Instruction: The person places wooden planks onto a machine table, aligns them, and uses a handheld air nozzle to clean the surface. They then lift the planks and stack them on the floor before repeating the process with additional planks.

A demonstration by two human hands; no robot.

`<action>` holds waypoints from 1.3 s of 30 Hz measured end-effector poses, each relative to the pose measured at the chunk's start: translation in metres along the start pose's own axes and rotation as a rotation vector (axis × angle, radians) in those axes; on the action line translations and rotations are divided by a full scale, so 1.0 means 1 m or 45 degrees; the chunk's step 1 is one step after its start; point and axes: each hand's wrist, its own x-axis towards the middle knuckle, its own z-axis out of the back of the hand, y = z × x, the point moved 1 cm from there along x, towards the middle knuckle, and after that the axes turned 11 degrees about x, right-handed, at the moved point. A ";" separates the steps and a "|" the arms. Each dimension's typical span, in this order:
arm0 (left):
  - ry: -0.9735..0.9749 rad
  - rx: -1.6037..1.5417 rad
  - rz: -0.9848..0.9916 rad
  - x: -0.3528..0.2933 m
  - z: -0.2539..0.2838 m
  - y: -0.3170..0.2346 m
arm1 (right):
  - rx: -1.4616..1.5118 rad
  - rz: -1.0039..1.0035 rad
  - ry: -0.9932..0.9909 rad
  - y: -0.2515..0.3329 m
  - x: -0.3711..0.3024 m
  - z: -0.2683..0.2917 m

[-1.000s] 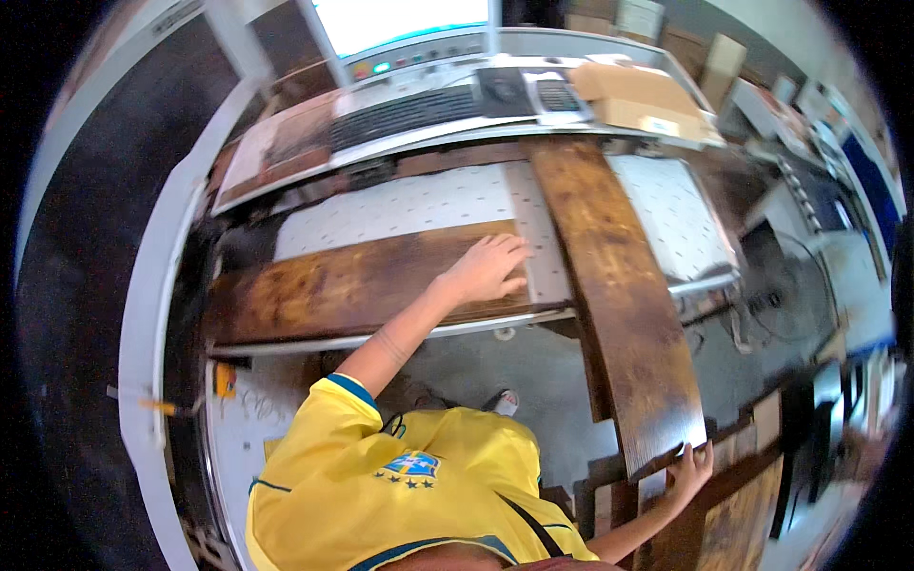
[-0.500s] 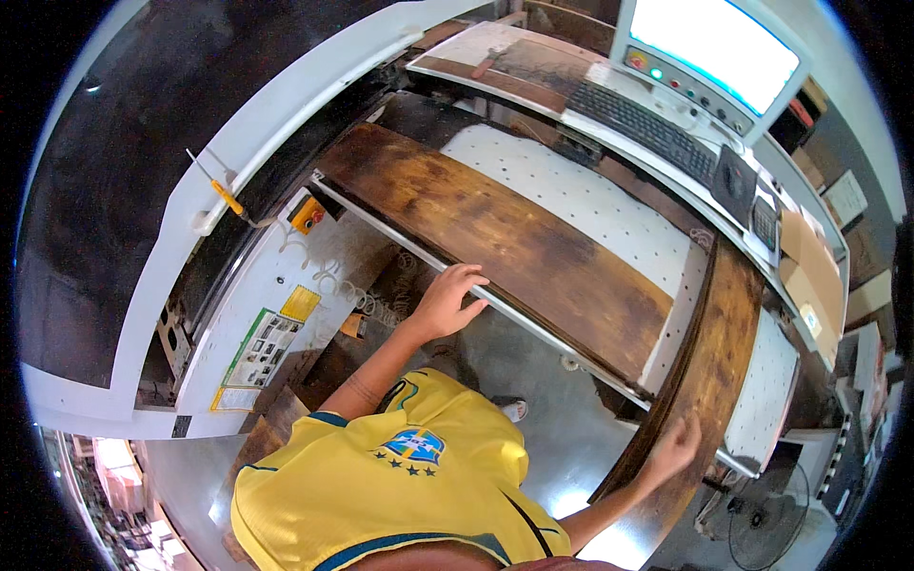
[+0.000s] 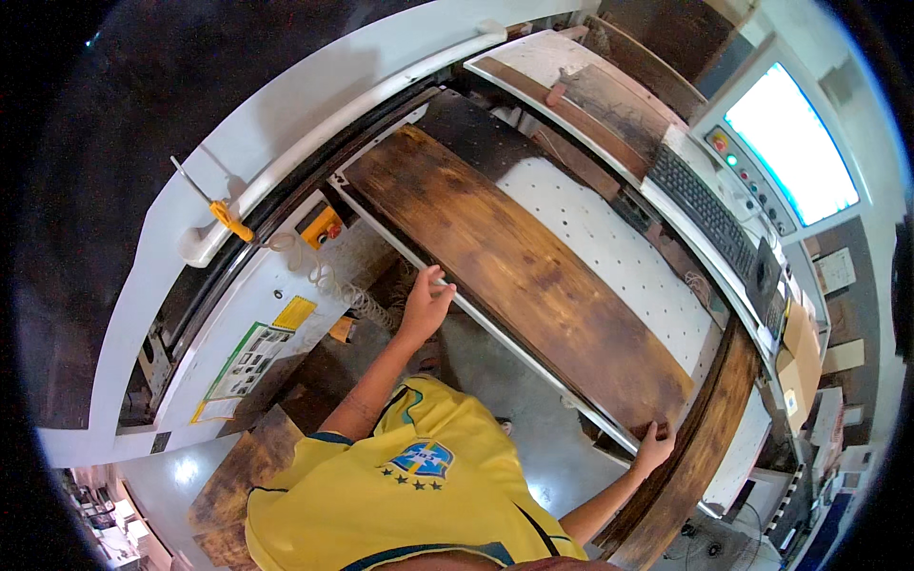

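Note:
A long brown-stained wooden board [image 3: 514, 252] lies across the white perforated machine table [image 3: 609, 243], close along the pale front rail [image 3: 528, 347]. My left hand [image 3: 428, 306] is at that rail beside the board's front edge, its fingers bent and the thumb apart. The rail shows between thumb and fingers. Farther right, my right hand [image 3: 655, 447] is at the board's near right corner, thumb and fingers closed about its edge; part of the grip is hidden. To the right, another brown board [image 3: 719, 428] lies crosswise on a stack of dark edges.
A keyboard [image 3: 703, 214] and a monitor [image 3: 785, 143] with control buttons stand at the far right, near a cardboard piece [image 3: 803, 366]. A yellow-handled screwdriver [image 3: 228, 221] juts from the machine's left side. A coiled hose [image 3: 333, 285] hangs below the yellow switch box [image 3: 321, 228].
My right hand has moved from over the crosswise board to the long board's near right corner and closed there. My left hand stays by the front rail. The view has turned.

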 end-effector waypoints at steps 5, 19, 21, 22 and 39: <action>0.204 -0.221 0.022 0.018 0.010 0.026 | -0.118 -0.121 -0.160 -0.002 0.009 0.000; 0.724 -0.310 0.331 0.031 0.018 0.020 | 0.058 -0.501 -0.077 -0.021 -0.074 0.020; 0.770 -0.293 0.375 0.029 0.013 0.020 | -0.014 -0.657 0.174 -0.027 -0.066 0.024; 0.800 -0.288 0.390 0.028 0.009 0.019 | -0.048 -0.733 0.291 -0.026 -0.067 0.027; 0.329 -0.454 0.303 0.081 0.042 -0.049 | 0.738 -0.216 0.160 0.164 -0.035 0.020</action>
